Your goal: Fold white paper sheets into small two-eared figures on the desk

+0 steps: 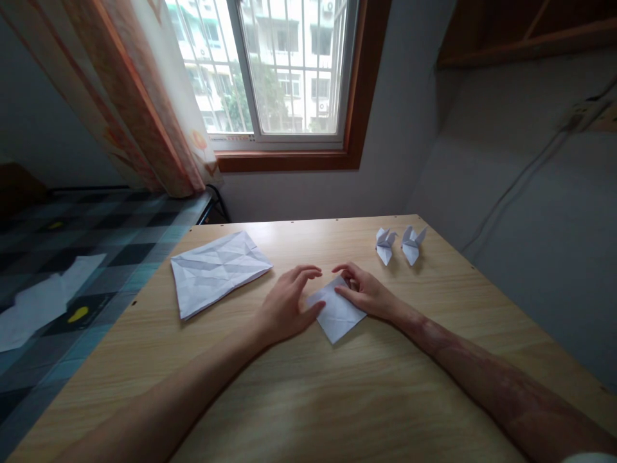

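A small white folded paper square (pixel 340 319) lies on the wooden table with one corner pointing toward me. Its surface shows faint creases. My left hand (pixel 288 305) is at its left corner, the thumb touching the edge and the other fingers stretched out and apart above the table. On the far right side, my right hand (pixel 365 294) has its thumb pressed on top of the paper, with the fingers curled around the far corner. Part of the paper's right edge is hidden under that hand.
Two folded paper cranes, a left one (pixel 385 245) and a right one (pixel 412 244), stand at the table's back right. Creased white sheets (pixel 219 273) lie at the left. Beyond the table (pixel 308 399) are a bed with papers (pixel 36 305), a curtain and a window.
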Motion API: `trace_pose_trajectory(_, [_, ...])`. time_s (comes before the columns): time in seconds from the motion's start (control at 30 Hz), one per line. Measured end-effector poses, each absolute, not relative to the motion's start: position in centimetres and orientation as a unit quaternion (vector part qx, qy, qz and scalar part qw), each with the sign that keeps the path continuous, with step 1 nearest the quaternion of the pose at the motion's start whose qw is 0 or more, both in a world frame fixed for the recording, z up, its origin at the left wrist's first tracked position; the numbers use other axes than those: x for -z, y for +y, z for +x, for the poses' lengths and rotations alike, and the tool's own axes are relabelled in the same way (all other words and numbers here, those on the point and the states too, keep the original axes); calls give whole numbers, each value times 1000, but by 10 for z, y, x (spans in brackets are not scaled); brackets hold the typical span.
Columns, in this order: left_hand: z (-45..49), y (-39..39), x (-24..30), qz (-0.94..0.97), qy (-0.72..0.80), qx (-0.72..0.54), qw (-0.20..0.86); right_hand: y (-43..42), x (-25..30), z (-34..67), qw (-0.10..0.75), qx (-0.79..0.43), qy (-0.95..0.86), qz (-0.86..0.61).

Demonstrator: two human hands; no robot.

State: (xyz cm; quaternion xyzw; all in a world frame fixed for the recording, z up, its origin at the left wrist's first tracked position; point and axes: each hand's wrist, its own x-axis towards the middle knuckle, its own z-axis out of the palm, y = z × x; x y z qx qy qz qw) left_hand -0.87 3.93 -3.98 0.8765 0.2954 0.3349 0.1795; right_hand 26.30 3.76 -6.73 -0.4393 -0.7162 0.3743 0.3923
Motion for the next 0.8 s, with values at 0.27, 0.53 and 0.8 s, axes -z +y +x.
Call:
trace_pose_trajectory(0.27, [-6,34,35,969,161,-151,112,45,75,267,418,-257,-742,-456])
trace_pose_trajectory(0.53, [-5,29,32,962,225,-146,54,42,75,265,427,-224,-740,-468])
trace_pose_trajectory(0.8, [-3,27,33,948,274,-160,24,42,75,265,416,-222,-758,-450])
